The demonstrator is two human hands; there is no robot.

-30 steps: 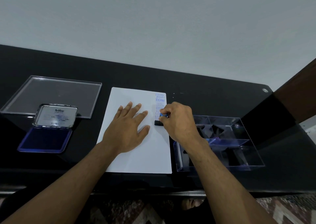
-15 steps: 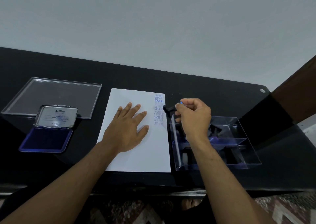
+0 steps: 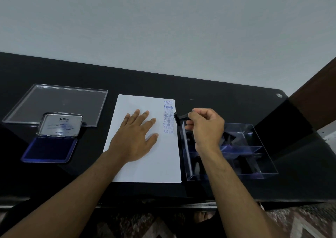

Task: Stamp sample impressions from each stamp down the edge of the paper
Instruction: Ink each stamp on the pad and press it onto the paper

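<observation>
A white sheet of paper (image 3: 145,161) lies on the black table (image 3: 227,96). Blue impressions (image 3: 169,117) run down its right edge: FRAGILE, AMENDED, SAMPLE, AIR MAIL. My left hand (image 3: 135,136) rests flat on the paper with fingers spread. My right hand (image 3: 205,127) pinches a small black stamp (image 3: 179,118) in the air just off the paper's right edge, above the near-left corner of a clear plastic stamp box (image 3: 254,165). The box holds several dark stamps, partly hidden by my wrist. An open blue ink pad (image 3: 49,151) sits at the left.
The ink pad's metal lid (image 3: 61,124) stands tilted up behind the pad. A clear plastic box lid (image 3: 58,101) lies flat at the far left. A brown wooden piece (image 3: 316,92) borders the table on the right. Patterned floor shows below the table's front edge.
My right hand lifted the stamp off the paper, leaving the AIR MAIL impression, and carried it right to above the box's corner. My left hand stayed flat on the sheet.
</observation>
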